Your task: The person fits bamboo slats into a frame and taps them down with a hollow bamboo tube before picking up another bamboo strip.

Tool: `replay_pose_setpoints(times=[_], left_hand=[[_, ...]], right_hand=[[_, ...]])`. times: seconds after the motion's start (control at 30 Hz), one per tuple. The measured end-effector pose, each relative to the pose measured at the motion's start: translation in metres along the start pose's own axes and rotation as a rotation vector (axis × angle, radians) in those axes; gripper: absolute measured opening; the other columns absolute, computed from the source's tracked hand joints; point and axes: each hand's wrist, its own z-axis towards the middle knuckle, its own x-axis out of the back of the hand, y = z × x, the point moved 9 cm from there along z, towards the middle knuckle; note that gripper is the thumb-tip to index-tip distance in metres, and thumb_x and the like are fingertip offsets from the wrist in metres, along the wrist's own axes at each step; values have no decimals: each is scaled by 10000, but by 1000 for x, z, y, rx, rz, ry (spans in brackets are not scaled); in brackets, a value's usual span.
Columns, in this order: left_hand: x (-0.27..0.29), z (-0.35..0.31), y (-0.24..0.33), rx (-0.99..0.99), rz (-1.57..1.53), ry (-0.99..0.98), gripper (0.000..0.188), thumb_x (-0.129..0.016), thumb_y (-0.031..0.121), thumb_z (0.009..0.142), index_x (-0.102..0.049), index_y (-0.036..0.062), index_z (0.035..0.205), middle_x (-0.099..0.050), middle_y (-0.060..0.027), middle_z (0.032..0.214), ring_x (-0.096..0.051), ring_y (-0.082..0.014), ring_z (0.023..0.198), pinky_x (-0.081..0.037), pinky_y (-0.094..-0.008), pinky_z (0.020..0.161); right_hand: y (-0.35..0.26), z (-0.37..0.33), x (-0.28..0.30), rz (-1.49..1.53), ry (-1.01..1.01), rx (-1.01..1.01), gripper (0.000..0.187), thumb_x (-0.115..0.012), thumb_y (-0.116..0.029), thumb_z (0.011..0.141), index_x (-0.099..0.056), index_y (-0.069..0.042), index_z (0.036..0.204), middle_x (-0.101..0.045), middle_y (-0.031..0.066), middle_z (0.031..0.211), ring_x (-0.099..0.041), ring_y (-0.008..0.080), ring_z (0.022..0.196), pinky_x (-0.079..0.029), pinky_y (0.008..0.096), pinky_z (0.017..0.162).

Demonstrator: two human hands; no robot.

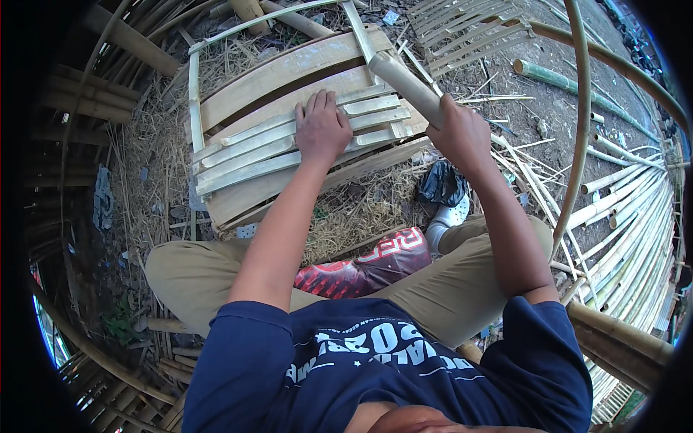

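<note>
My left hand lies flat with its fingers stretched across several pale split-bamboo slats. The slats sit side by side over a low bench of wide wooden planks. In my right fist is a thick, round bamboo stick, slanting up and left above the right end of the slats. A thin bamboo frame runs along the left and far sides of the bench. The underside of the slats is hidden.
A slatted bamboo panel lies at the far right, near a green bamboo pole. Many long split poles are heaped at right. A curved bamboo pole rises beside my right arm. A dark plastic bag and straw lie before me.
</note>
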Motion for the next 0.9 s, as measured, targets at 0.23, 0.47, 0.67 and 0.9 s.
replay_pose_setpoints(times=[0.23,0.47,0.67,0.9], left_hand=[[3,0,1,-10,1,17,469,-543,239,929,-623,11,1331,-612,-141,1403,-529,-282,1358,-324,-523,1192],[2,0,-4,6,5,1,480,-554,235,923,-618,12,1343,-612,-139,1402,-530,-279,1356,-321,-524,1195],[-4,-3,-2,-1,7,-13,486,-544,245,936,-615,7,1353,-606,-154,1413,-520,-279,1373,-314,-526,1200],[-2,0,1,-11,15,-14,492,-533,246,940,-609,0,1359,-602,-146,1420,-521,-281,1367,-318,-518,1198]], right_hand=[[4,0,-6,-15,-25,1,340,-731,-287,810,-634,-28,1008,-732,209,866,-728,410,846,-577,517,755],[-13,-6,58,277,319,-62,374,-727,-254,820,-601,7,1056,-735,224,841,-737,419,812,-578,526,737],[-7,-2,-3,-83,31,69,332,-754,-205,782,-623,-7,1014,-736,212,828,-740,401,784,-588,507,703],[2,-5,-6,-27,-67,-23,367,-746,-255,781,-620,-23,1036,-735,218,911,-725,414,877,-568,519,774]])
